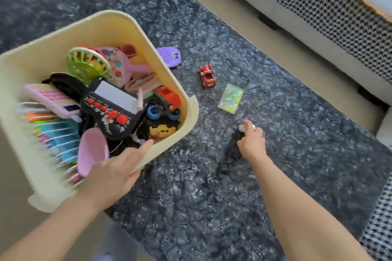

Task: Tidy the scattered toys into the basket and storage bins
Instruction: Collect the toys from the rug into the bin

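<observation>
- The pale yellow plastic basket [135,34] sits tilted at the left of the dark grey shaggy rug [212,197], crammed with toys.
- Inside the basket: a green slatted round toy [87,65] toward its far side, a pink toy phone with a keypad [51,99] at its left, a black toy game console with red buttons [114,110] in the middle, a red toy truck with blue wheels [167,101] against its right wall, a small yellow toy vehicle [162,130] just nearer than the truck, and a pink plastic cup [93,151] at the near edge.
- The left hand [114,171] has its grip closed over the near rim of the basket, thumb [144,148] lying along the inside edge, fingers under the wall.
- The right hand [252,142] is low over the rug, well to the right of the basket; its grip pinches a small dark object with a whitish tip [241,128], too blurred to identify.
- Just right of the basket's far corner, partly behind the rim, lies a purple flat toy with a keyring [169,56].
- Farther right of the basket, on the rug, stands a small red toy car [207,76].
- Beyond the car, away from the basket, lies a shiny green holographic card [231,98].
- A grey sofa base with a black-and-white houndstooth throw [318,6] runs along the far right, well apart from the basket.
</observation>
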{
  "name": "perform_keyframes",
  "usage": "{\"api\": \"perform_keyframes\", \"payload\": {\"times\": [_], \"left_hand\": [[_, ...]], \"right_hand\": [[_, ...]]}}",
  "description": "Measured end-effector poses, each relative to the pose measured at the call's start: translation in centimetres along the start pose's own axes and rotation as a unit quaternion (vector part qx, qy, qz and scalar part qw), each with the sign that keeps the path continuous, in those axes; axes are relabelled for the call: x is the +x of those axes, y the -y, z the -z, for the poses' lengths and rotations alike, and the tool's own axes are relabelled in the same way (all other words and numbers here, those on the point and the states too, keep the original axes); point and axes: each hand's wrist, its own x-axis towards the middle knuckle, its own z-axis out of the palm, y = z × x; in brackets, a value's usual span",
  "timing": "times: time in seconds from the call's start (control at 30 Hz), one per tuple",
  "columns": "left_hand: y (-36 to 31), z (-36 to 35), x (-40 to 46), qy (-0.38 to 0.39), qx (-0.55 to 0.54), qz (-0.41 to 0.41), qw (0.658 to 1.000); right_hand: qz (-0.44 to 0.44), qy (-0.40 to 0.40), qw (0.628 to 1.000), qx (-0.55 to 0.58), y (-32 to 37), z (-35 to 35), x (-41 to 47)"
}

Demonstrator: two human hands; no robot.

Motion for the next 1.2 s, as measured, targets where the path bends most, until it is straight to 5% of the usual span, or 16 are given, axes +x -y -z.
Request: {"api": "perform_keyframes", "payload": {"times": [0.13,0.27,0.47,0.6,0.7,1.0,1.2], "left_hand": [[1.2,0.0,0.1,-0.003,0.020,-0.014,1.000],[2.0,0.6,0.4,-0.006,0.021,-0.008,1.000],[2.3,0.5,0.3,0.010,0.079,-0.032,0.996],[4.3,1.3,0.4,0.003,0.071,-0.021,0.997],[7.0,1.7,0.3,-0.024,0.078,-0.042,0.996],[13.2,3.8,3.1,-0.051,0.086,-0.084,0.991],[15.4,4.1,4.1,-0.042,0.080,-0.102,0.991]], "right_hand": [[0.053,-0.040,0.979,0.191,4.4,0.3,-1.9],[0.212,-0.103,0.898,0.371,12.8,2.8,-6.4],[0.379,-0.017,0.898,0.225,23.8,3.0,-8.5],[0.380,-0.083,0.907,0.162,26.0,3.4,-6.8],[0.301,-0.148,0.923,0.191,23.9,3.6,-3.7],[0.086,-0.082,0.992,0.037,17.7,0.2,5.1],[0.075,-0.081,0.994,-0.025,19.1,-1.4,7.1]]}}
